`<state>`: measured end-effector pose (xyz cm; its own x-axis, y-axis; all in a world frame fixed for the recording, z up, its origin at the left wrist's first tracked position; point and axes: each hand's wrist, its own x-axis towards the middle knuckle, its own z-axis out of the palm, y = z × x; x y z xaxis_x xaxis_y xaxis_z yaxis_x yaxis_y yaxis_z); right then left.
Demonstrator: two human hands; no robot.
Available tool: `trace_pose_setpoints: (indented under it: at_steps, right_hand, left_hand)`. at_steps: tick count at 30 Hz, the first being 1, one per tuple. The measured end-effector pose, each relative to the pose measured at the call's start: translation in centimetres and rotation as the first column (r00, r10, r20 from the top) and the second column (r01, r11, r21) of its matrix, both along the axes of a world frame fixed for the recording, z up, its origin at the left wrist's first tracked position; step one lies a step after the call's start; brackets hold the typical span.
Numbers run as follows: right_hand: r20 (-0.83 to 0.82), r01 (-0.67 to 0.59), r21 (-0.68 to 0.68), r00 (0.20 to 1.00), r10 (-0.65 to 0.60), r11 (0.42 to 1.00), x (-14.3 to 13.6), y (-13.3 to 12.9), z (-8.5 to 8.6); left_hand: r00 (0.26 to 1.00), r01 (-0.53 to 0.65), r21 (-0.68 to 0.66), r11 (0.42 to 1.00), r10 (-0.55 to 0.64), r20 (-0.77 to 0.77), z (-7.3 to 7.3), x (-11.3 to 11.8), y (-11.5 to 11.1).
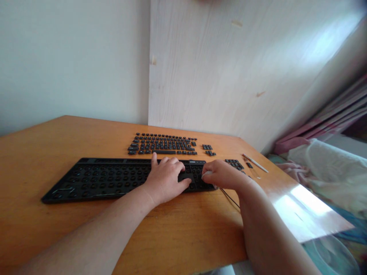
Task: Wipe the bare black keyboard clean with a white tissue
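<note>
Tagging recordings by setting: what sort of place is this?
Probably a room in a home, perhaps a bedroom: a wooden desk against the wall, a pink curtain and what looks like rumpled bedding at the right.

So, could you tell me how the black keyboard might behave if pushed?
The black keyboard would probably slide flat rather than tip, being wide and low on the table. It looks fairly stiff, judging by its straight edges.

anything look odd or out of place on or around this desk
The keyboard looks stripped: its loose keys lie grouped on the desk, mostly beyond it, rather than fitted. The wall panel has brownish marks. No spill shows.
</note>
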<state>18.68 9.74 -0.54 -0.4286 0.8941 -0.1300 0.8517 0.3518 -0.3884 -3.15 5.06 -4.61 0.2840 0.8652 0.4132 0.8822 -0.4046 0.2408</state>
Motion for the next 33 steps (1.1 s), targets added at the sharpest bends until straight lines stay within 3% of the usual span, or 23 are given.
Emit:
trace_pose_setpoints:
  at_steps: [16, 20, 24, 33]
  right_hand:
    - [-0.023, -0.059, -0.169, 0.998, 0.056, 0.984, 0.5, -1.2, 1.1]
    - [-0.15, 0.071, -0.002, 0.986, -0.07, 0.997, 1.3, 0.2, 0.6]
    - [-0.201, 0.225, 0.146, 0.96, -0.194, 0.963, 1.8, 1.7, -0.5]
    - [-0.011, 0.204, 0.277, 0.978, -0.209, 0.939, 0.2, 2.2, -1.5]
  left_hand:
    - [1.0, -0.003, -0.013, 1.0, 0.003, 0.004, 0.0, 0.0, 0.0]
    - [1.0, 0.0, -0.015, 1.0, 0.0, 0.006, 0.1, 0.0, -0.1]
    - [1.0, -0.001, -0.01, 1.0, 0.001, 0.012, 0.1, 0.0, -0.1]
    - [1.0, 0.004, 0.003, 1.0, -0.004, 0.017, -0.1, 0.0, 0.0]
